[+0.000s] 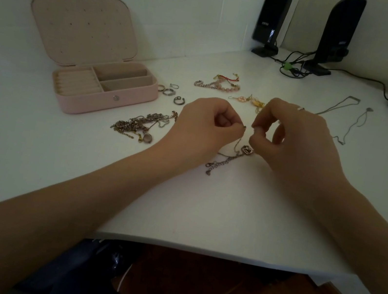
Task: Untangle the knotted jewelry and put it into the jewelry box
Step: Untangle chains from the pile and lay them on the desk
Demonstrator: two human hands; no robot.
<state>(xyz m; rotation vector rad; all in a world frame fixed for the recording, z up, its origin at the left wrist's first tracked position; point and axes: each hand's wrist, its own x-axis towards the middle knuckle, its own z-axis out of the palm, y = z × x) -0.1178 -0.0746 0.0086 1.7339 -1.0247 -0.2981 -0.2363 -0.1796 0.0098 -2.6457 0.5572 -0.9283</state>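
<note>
Chain: thin metal necklace or bracelet with a small pendant, currently the piece in hand. Its upper end is lifted off the desk and pinched between thumb and forefinger of the left hand. The right hand pinches a spot just beside that, fingertips of the two hands near each other but apart. All fingers curled in; both hands gripping the chain, none free.

Orientation: from the fingertips the chain drops down past the pendant, which sits just below the right fingertips, then trails along the desk toward the wearer and to the left. Long axis runs diagonally; the clasp end with larger links lies farthest from the fingers. Whether a knot remains between the fingertips: cannot tell, too fine to resolve.

Progress, judged: early. Jewelry box stands open, well left of the left hand, and its compartments look bare. A knotted heap of chains lies just left of the left hand, apparently untouched. Several rings sit between box and hands. Beaded bracelets and gold-pink pieces lie beyond the fingertips. Two thin chains are stretched out beyond the right hand, seemingly already straightened but not boxed.

Remaining: finish this chain, clear the heap, move everything into the box.
</note>
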